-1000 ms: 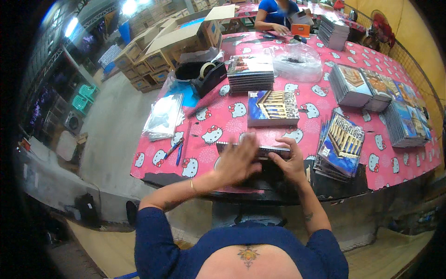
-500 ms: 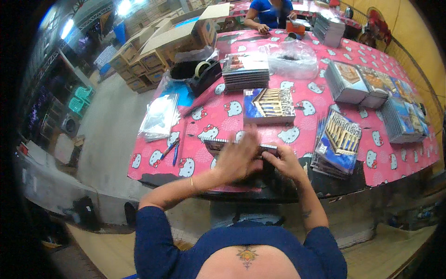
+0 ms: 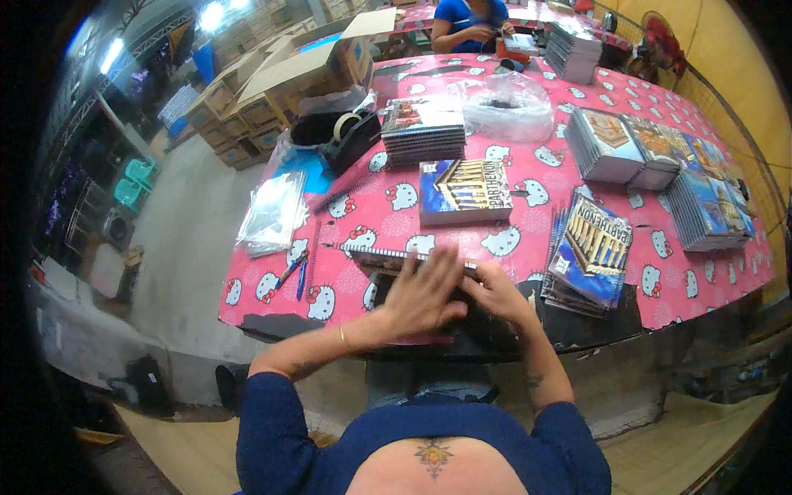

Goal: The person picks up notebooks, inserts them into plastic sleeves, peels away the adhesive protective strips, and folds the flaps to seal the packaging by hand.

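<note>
My left hand [image 3: 423, 290] lies flat, fingers spread and released, palm down on the spiral-bound notebook [image 3: 396, 257] at the near edge of the table [image 3: 528, 239]; against the frames before, this hand has slid slightly rightward across the cover, while the notebook keeps its place. My right hand [image 3: 495, 295] sits just beside the left, touching it, fingers curled over the notebook's near right corner; whether they grip the cover or merely press on it I cannot tell. The notebook shows a thin wire coil along its far edge and a flat rectangular cover, mostly hidden under both hands. The table wears a glossy pink plastic cloth printed with white cartoon cat faces. Beyond my hands lies a single blue notebook [image 3: 464, 191] with a picture of a columned temple, unchanged in place; to the right, a fanned stack of notebooks [image 3: 590, 252] with the same cover. Further back stand a squared dark stack [image 3: 423, 130], a crumpled clear plastic bag [image 3: 505, 105], and a black tape dispenser [image 3: 351, 136]. At the left edge rest limp clear sleeves [image 3: 272, 213] and pens [image 3: 293, 271]. More ridged stacks [image 3: 652, 153] line the right side.
</note>
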